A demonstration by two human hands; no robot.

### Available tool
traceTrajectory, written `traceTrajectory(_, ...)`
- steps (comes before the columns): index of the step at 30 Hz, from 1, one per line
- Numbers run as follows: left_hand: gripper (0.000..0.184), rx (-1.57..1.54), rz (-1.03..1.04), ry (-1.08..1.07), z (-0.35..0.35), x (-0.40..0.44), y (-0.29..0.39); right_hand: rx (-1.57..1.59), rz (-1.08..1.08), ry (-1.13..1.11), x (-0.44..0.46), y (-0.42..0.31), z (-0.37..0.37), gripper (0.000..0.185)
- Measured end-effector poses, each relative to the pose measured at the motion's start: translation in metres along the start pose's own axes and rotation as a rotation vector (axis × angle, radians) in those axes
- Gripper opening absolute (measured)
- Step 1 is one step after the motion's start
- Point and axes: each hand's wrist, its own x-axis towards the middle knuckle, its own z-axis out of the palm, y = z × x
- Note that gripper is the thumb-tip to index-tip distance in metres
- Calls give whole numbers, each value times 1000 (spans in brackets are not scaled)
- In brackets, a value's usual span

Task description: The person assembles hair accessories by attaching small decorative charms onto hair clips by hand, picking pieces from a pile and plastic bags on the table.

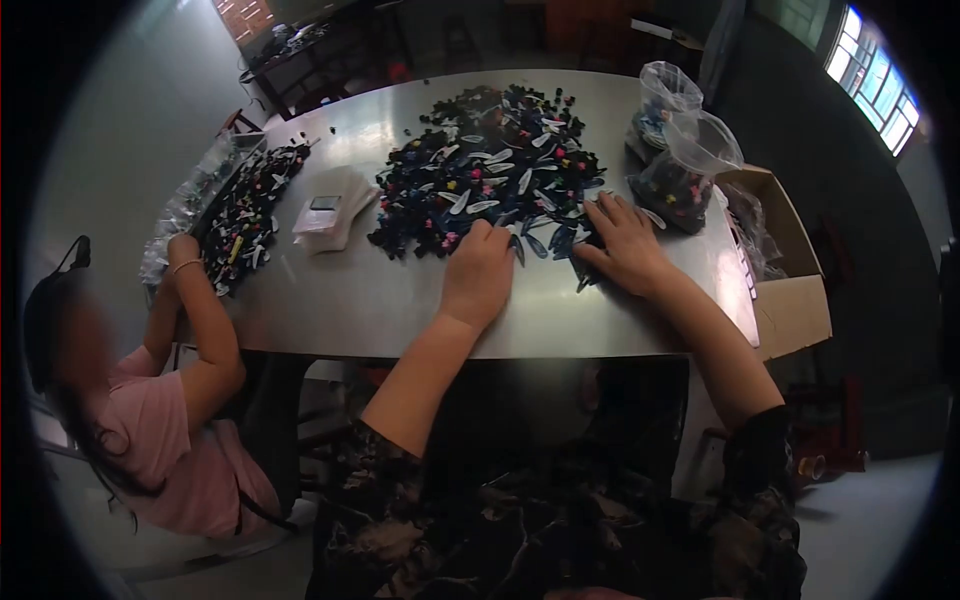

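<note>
A large heap of hair clips (pixel 480 150) lies on the metal table in front of me, mostly black and dark blue, with white, pink and yellow ones mixed in. At its near edge my left hand (pixel 480 272) rests with the fingers curled in; what they hold, if anything, is hidden. My right hand (pixel 627 245) reaches over the heap's near right edge, fingers stretched out and a little apart, touching the dark clips beneath. A few dark blue snap clips (pixel 537 246) lie between the two hands.
A stack of clear packets (pixel 335 208) stands left of the heap. Bags of clips (pixel 680 185) and a cardboard box (pixel 795 300) are on the right. At the left, a seated person (pixel 180 430) reaches to a second clip pile (pixel 250 205) beside plastic bags (pixel 190 205).
</note>
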Motion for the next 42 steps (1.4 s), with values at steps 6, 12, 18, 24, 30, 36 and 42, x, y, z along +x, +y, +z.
traceTrajectory(6, 15, 30, -7, 12, -4, 0, 0, -68, -54, -61, -5, -23, -5, 68)
traceTrajectory(12, 17, 45, -11, -1, -1, -1, -3, -39, -20, -27, 4, 7, -8, 55)
traceTrajectory(18, 16, 58, 23, 10, -1, -2, -3, 81, -135, 250, 39, -7, 2, 33)
traceTrajectory(24, 16, 60, 37, 12, -3, -2, -3, -86, -138, 181, 61, -37, 10, 21)
traceTrajectory(30, 16, 81, 18, 0, 4, -1, -7, 115, 103, 282, 95, 1, -1, 28)
traceTrajectory(36, 15, 74, 16, 9, 1, 2, -6, 18, 245, 133, 126, 27, 22, 27)
traceTrajectory(42, 15, 76, 18, -9, 0, 1, -4, 384, 36, 190, 109, -11, 21, 21)
